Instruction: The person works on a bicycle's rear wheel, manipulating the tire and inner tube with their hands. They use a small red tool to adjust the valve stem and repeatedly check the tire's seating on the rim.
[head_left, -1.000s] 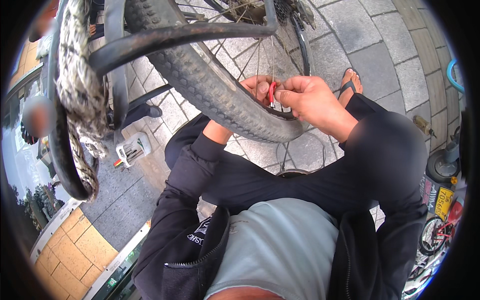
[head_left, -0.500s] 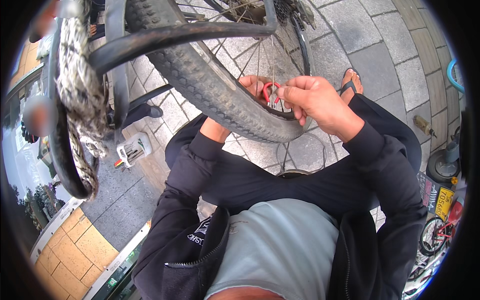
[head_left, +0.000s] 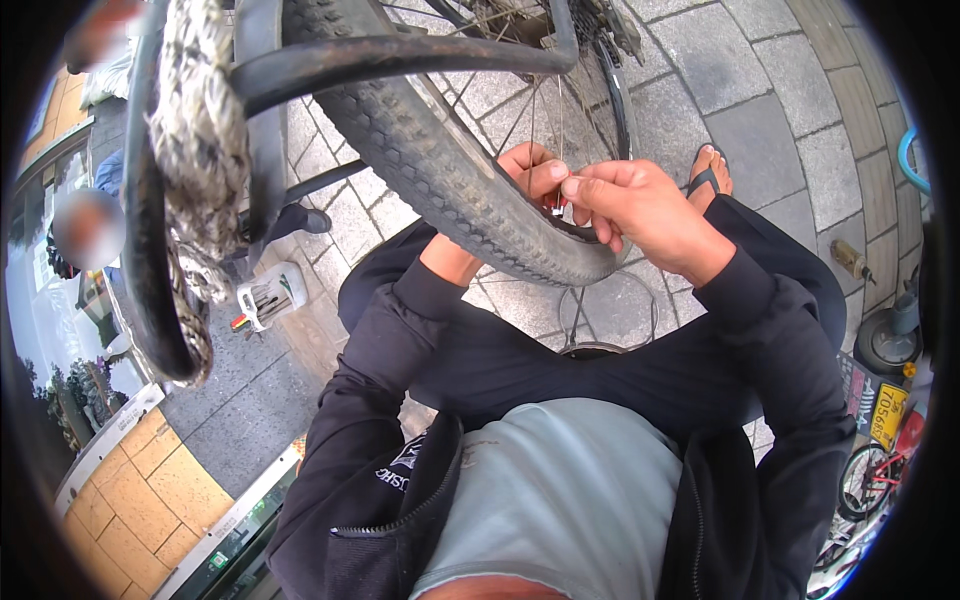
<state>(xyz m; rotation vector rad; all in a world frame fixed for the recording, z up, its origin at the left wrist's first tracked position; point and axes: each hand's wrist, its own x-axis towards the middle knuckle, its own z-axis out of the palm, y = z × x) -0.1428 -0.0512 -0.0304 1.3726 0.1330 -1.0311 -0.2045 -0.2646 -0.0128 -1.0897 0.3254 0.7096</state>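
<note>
A bicycle wheel with a knobbly black tire (head_left: pixel 440 170) slants across the upper middle. At its rim, my right hand (head_left: pixel 640 205) is closed, thumb and forefinger pinching beside a thin spoke (head_left: pixel 560 125). Below those fingertips shows a bit of a red spoke wrench (head_left: pixel 557 210), mostly covered by the fingers. My left hand (head_left: pixel 537 168) comes from behind the tire, its fingers curled close against the right fingertips at the spoke. Whatever the left fingers grip is hidden.
A black frame tube (head_left: pixel 400 62) crosses over the tire, with thick grey-white rope (head_left: pixel 200 110) at left. A white tool holder (head_left: pixel 270 298) stands on the paving. At right lie a small bottle (head_left: pixel 850 258), a yellow plate (head_left: pixel 887 415) and a red bicycle (head_left: pixel 880 465).
My fingers have drawn together around the spoke, covering most of the red wrench that showed before. The view has shifted slightly, so the wheel and rope sit farther right.
</note>
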